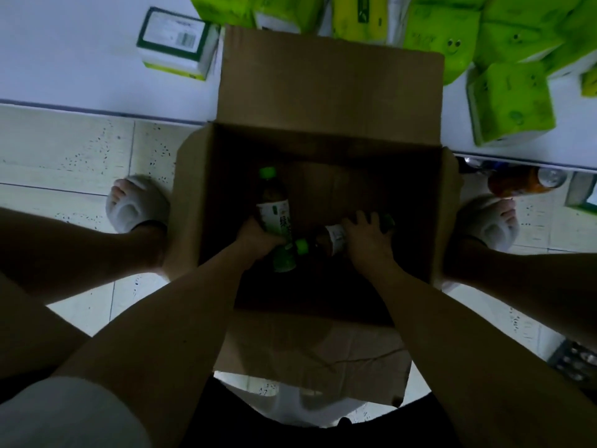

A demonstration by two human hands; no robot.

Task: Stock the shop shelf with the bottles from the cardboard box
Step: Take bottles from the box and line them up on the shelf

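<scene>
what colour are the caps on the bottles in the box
Bright green, on both bottles' caps; seen in the head view.

Inside the shadowed cardboard box (323, 176), the left hand (258, 240) covers the lower label of one green-capped bottle (273, 202), the right hand (366, 240) hides most of a second bottle (329, 242), both labels too dim to read.

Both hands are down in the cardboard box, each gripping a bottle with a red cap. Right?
Not quite: the caps are green, not red. The head view shows the left hand on one bottle and the right hand on another bottle, both inside the cardboard box.
</scene>
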